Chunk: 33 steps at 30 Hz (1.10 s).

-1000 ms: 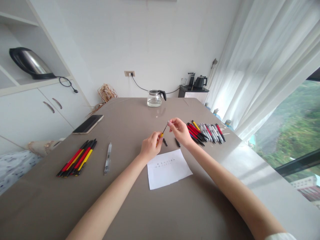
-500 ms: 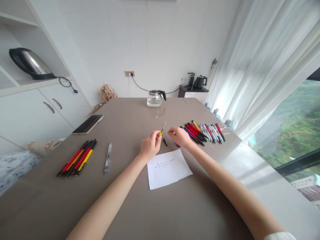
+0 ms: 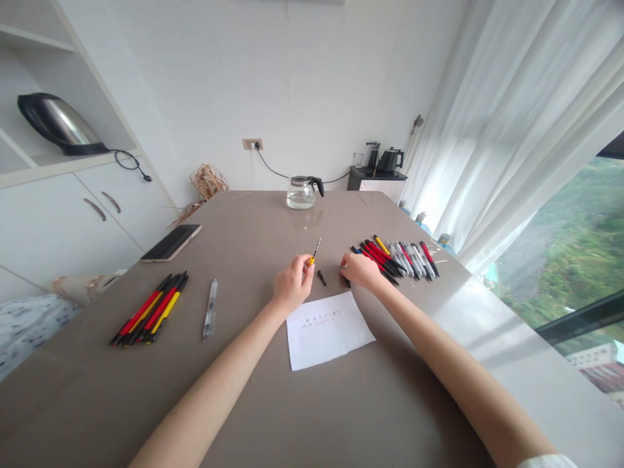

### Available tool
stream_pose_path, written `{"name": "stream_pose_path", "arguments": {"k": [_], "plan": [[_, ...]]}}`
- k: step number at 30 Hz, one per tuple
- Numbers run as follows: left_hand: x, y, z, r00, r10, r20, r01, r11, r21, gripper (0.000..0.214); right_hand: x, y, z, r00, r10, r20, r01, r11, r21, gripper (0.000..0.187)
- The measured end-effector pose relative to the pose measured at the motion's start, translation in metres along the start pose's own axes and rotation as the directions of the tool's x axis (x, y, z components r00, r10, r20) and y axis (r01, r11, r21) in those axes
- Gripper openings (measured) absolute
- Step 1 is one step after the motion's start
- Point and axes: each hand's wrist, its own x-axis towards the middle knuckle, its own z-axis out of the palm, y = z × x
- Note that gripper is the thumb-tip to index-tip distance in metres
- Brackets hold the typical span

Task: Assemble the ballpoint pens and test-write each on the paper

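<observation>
Pinched in my left hand (image 3: 292, 283) is a disassembled pen with a yellow barrel (image 3: 312, 260), its thin refill (image 3: 317, 247) pointing up and away. My right hand (image 3: 361, 268) is lowered to the table, its fingertips closed on a small black pen part (image 3: 347, 282) that they partly hide. Another black pen part (image 3: 321, 277) lies between the two hands. Just in front of them, a white sheet of paper (image 3: 331, 338) with handwritten characters lies flat. A row of red, blue, yellow and clear pens (image 3: 394, 258) lies right beside my right hand.
On the left lie a bundle of red and yellow pens (image 3: 151, 309), a single clear pen (image 3: 210, 311) and a phone (image 3: 171, 242). A glass pot (image 3: 301, 195) holding clear liquid stands near the table's far edge. White curtains (image 3: 468, 130) hang at the right.
My right hand has moved down and slightly right, from above the table onto the small black pen part. The left hand still holds the yellow pen in nearly the same place.
</observation>
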Motion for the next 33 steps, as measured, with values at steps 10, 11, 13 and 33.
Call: {"name": "stream_pose_path", "arguments": {"k": [10,11,13,33], "plan": [[-0.001,0.0,0.0,0.999,0.027,0.02,-0.028,0.999,0.03,0.023,-0.003,-0.01,-0.024,0.898,-0.037,-0.439,0.271,0.831,0.485,0.026],[-0.001,-0.001,0.0,0.999,0.033,0.025,-0.034,0.999,0.029,0.023,-0.005,-0.012,-0.031,0.853,-0.01,-0.522,0.347,0.759,0.552,0.028],[-0.001,-0.001,0.001,0.999,0.037,0.031,-0.038,0.999,0.026,0.024,-0.01,-0.016,-0.042,0.79,0.036,-0.613,0.469,0.609,0.64,0.03],[-0.001,0.003,-0.002,0.998,0.052,0.046,-0.055,0.996,0.073,0.023,-0.017,-0.028,-0.046,0.866,-0.036,-0.499,0.466,0.425,0.776,0.031]]}}
